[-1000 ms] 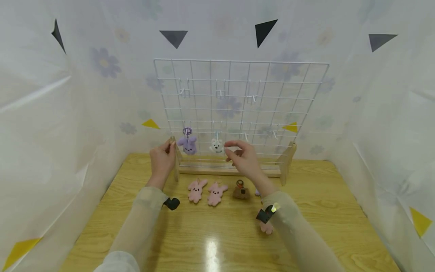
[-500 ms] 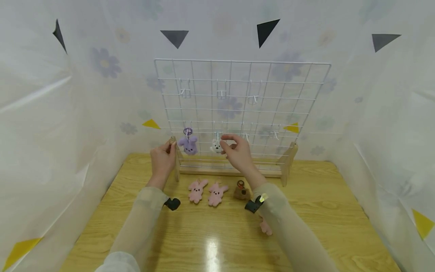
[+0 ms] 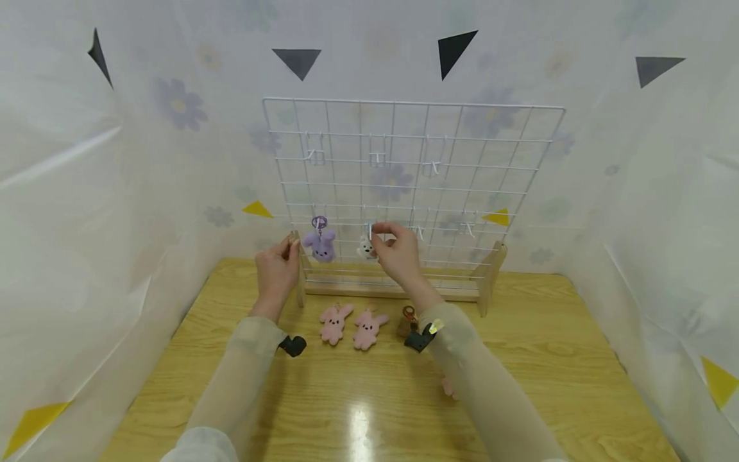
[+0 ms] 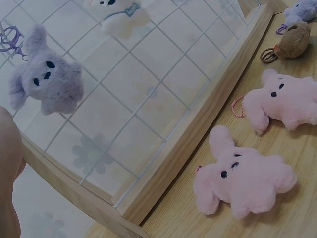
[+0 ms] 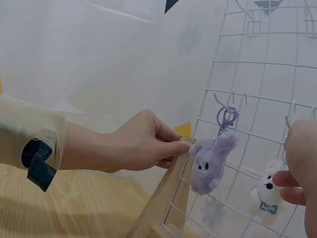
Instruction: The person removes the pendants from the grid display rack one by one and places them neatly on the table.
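Note:
My left hand (image 3: 277, 273) pinches the top of the wooden stand's left post (image 5: 171, 193). Close to it, a purple plush bunny keychain (image 3: 320, 246) hangs by its ring from a hook on the white wire grid (image 3: 462, 187). One hook further right hangs a white plush bear keychain (image 3: 365, 248) with a blue band. Thumb and index finger of my right hand (image 3: 399, 253) pinch at the keychain's loop just below the hook; the fingers hide part of the loop and the bear's right side. In the left wrist view, only an edge of my left hand (image 4: 9, 173) shows.
On the wooden table (image 3: 346, 398) before the grid lie two pink plush bunnies (image 3: 333, 324), a brown plush (image 3: 406, 328) and a purple plush (image 4: 299, 11). Another pink plush (image 3: 448, 388) is partly under my right forearm. Bare hooks (image 3: 432, 168) line the grid's upper row.
My right hand has moved left and slightly up, from beside the white bear to its loop, and its thumb and index finger have closed together. My left hand stays on the post.

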A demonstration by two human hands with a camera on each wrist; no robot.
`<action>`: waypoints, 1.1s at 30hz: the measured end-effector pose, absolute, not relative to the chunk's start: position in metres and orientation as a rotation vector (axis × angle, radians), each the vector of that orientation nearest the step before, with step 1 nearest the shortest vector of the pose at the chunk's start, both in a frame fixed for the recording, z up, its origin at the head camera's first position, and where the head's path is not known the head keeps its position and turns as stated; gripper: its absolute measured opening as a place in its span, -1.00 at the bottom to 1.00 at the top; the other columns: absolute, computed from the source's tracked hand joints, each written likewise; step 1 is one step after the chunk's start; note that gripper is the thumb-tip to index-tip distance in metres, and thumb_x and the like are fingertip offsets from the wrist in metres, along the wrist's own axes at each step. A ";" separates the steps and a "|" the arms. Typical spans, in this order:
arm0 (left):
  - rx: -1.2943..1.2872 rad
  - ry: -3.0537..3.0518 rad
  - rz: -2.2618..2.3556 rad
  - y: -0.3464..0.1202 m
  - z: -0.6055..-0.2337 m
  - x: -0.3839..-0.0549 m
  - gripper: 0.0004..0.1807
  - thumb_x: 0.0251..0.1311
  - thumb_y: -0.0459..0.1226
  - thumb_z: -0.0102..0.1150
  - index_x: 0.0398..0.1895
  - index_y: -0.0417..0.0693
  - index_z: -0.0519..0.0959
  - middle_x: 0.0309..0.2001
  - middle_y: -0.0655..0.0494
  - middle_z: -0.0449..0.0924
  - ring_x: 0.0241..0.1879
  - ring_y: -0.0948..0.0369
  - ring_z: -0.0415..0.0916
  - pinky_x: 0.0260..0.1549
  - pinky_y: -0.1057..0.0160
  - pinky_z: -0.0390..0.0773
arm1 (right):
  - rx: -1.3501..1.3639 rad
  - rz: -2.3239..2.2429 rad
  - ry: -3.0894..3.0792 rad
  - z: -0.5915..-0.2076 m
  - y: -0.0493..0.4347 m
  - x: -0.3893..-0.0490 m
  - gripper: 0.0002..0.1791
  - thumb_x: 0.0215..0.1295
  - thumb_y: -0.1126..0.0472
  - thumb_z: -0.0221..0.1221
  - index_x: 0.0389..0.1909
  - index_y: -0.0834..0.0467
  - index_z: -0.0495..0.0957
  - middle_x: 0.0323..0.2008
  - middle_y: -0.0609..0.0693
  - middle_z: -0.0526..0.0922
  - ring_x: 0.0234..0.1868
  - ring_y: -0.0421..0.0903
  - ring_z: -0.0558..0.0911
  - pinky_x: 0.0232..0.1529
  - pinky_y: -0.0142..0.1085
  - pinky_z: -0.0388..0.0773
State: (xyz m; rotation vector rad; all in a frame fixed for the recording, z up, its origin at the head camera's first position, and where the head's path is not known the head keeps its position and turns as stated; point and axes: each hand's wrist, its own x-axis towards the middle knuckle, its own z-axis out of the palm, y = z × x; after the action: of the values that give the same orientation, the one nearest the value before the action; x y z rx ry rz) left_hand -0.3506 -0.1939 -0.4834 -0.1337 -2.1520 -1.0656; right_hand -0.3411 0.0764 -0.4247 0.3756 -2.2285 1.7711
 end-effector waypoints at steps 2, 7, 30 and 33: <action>-0.139 -2.148 -1.061 -0.194 -0.483 -0.350 -0.74 0.48 -0.29 0.31 -0.01 -0.37 0.76 -0.31 -0.27 0.78 -0.44 -0.11 0.75 -0.40 -0.07 0.76 | 0.357 1.753 -2.204 -0.425 0.074 -0.343 -0.81 0.52 0.32 0.25 0.01 0.34 0.69 -0.04 0.18 0.75 -0.43 0.29 0.74 -0.61 -0.41 0.53; -0.153 -2.142 -1.061 -0.194 -0.483 -0.349 -0.75 0.47 -0.30 0.31 -0.03 -0.37 0.76 -0.32 -0.27 0.78 -0.45 -0.11 0.75 -0.42 -0.07 0.76 | 0.308 1.740 -2.156 -0.427 0.070 -0.345 -0.84 0.47 0.35 0.28 -0.09 0.38 0.72 -0.11 0.21 0.77 -0.48 0.24 0.74 -0.62 -0.42 0.55; -0.124 -2.164 -1.093 -0.193 -0.480 -0.347 -0.75 0.48 -0.31 0.30 0.00 -0.38 0.74 -0.30 -0.28 0.78 -0.44 -0.10 0.76 -0.42 -0.05 0.76 | 0.263 1.709 -2.163 -0.418 0.065 -0.344 -0.84 0.46 0.37 0.28 -0.13 0.41 0.74 -0.15 0.24 0.77 -0.51 0.22 0.69 -0.64 -0.46 0.48; -0.128 -2.166 -1.088 -0.193 -0.479 -0.347 -0.75 0.48 -0.30 0.30 -0.02 -0.37 0.75 -0.32 -0.26 0.78 -0.46 -0.09 0.75 -0.43 -0.04 0.76 | 0.265 1.718 -2.169 -0.418 0.067 -0.343 -0.85 0.47 0.37 0.28 -0.12 0.40 0.74 -0.15 0.24 0.76 -0.51 0.22 0.69 -0.63 -0.46 0.47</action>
State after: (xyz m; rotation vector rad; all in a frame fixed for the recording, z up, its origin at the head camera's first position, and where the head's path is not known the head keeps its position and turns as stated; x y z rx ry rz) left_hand -0.3471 -0.1927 -0.4792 -0.1283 -2.1664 -1.0883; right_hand -0.3427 0.0667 -0.4176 0.2653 -2.1694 1.7176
